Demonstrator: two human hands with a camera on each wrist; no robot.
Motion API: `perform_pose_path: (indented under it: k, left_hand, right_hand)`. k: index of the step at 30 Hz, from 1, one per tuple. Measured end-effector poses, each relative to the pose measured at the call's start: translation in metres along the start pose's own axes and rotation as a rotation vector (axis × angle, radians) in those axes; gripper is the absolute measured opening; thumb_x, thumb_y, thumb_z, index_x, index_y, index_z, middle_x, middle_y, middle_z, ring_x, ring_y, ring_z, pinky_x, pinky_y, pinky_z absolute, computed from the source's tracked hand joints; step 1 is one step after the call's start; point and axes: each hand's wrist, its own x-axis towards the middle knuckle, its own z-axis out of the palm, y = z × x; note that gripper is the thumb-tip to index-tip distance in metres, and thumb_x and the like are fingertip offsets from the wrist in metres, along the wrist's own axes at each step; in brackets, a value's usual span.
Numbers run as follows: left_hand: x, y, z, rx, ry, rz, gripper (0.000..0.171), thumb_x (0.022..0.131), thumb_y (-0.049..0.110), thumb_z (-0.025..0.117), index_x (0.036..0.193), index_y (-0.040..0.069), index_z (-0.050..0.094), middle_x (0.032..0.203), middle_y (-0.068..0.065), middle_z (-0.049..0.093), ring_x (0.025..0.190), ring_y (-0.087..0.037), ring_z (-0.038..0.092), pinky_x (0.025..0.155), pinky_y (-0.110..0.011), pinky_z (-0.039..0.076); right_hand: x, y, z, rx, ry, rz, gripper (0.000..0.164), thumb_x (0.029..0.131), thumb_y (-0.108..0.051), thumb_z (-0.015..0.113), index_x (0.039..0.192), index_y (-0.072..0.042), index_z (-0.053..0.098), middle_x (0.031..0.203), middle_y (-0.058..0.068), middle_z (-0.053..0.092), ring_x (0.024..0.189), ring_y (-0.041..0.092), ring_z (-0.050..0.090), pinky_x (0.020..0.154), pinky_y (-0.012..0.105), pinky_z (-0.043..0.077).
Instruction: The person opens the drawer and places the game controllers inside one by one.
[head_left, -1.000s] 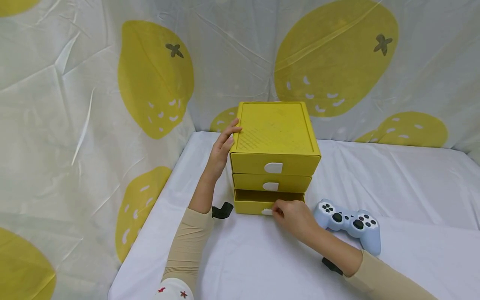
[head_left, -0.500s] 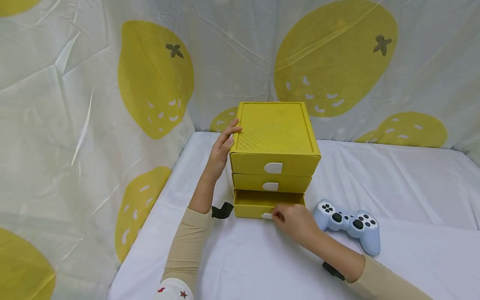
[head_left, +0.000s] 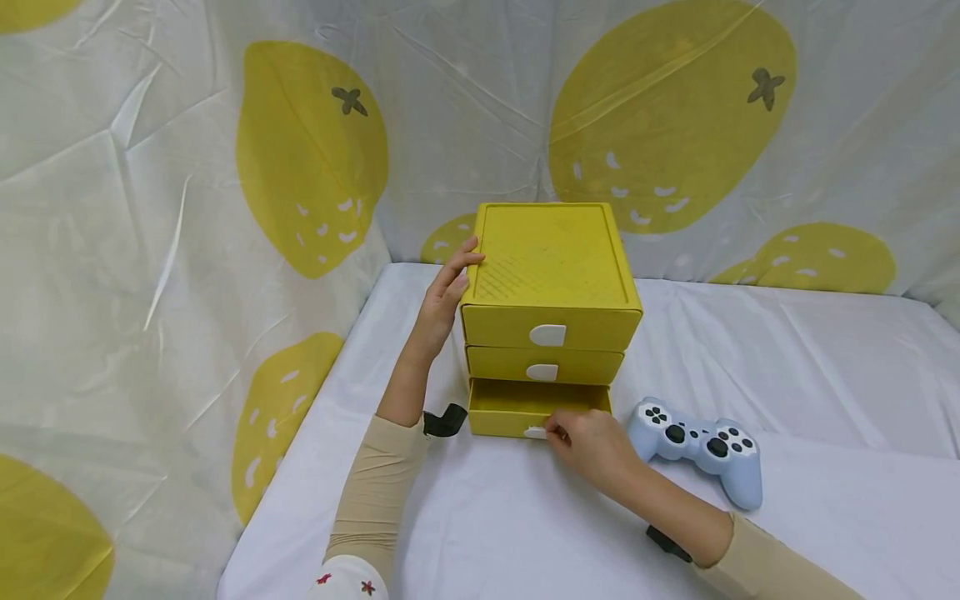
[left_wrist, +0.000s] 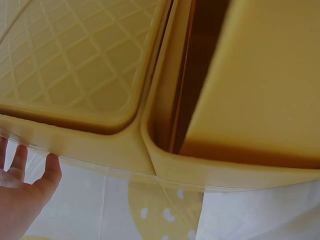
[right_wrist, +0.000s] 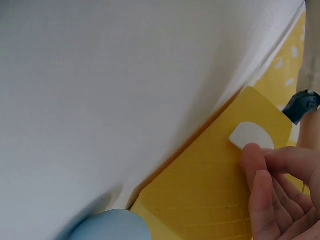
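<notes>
A small yellow drawer cabinet stands on the white cloth, its bottom drawer pulled partly out. The visible inside of that drawer holds nothing. My right hand pinches the white handle of the bottom drawer between thumb and fingers. My left hand rests against the cabinet's left side near the top, fingers extended. In the left wrist view, the fingertips touch the yellow edge beside a lattice-patterned panel.
A light blue game controller lies right of the cabinet, close to my right forearm. Behind and to the left hangs a white curtain printed with yellow lemons. The two upper drawers are closed.
The bottom drawer has slid slightly farther out toward me, with my right hand on its handle. My left hand stays on the cabinet's side. The controller lies where it was.
</notes>
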Motion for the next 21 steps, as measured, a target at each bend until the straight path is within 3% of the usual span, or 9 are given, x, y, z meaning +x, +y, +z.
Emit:
perform_pose_path:
  k: [11, 17, 21]
  left_hand:
    - [0.0002, -0.0011, -0.002, 0.001, -0.016, 0.012, 0.057, 0.101, 0.039, 0.044, 0.133, -0.008, 0.045, 0.158, -0.009, 0.028, 0.146, -0.016, 0.02, 0.116, -0.049, 0.014]
    - [0.0, 0.0001, -0.002, -0.008, -0.018, 0.005, 0.047, 0.1, 0.025, 0.04, 0.133, -0.008, 0.046, 0.158, -0.01, 0.027, 0.146, -0.016, 0.02, 0.116, -0.043, 0.015]
    - [-0.0002, 0.0023, -0.0018, -0.009, -0.02, -0.011, 0.042, 0.1, 0.016, 0.037, 0.134, -0.008, 0.046, 0.158, -0.01, 0.026, 0.146, -0.016, 0.019, 0.116, -0.04, 0.016]
  right_hand:
    - [-0.0016, 0.0019, 0.0018, 0.015, 0.075, -0.088, 0.014, 0.069, 0.004, 0.076, 0.073, -0.008, 0.068, 0.062, -0.004, 0.063, 0.049, 0.006, 0.052, 0.048, 0.02, 0.045]
    - [-0.0028, 0.001, 0.0016, -0.01, 0.025, -0.045, 0.014, 0.073, 0.003, 0.077, 0.074, -0.009, 0.07, 0.065, -0.003, 0.065, 0.052, 0.008, 0.055, 0.051, 0.021, 0.048]
    - [-0.004, -0.0001, 0.0008, -0.026, 0.031, -0.063, 0.016, 0.071, 0.003, 0.078, 0.073, -0.01, 0.069, 0.064, -0.004, 0.065, 0.051, 0.007, 0.054, 0.05, 0.02, 0.047]
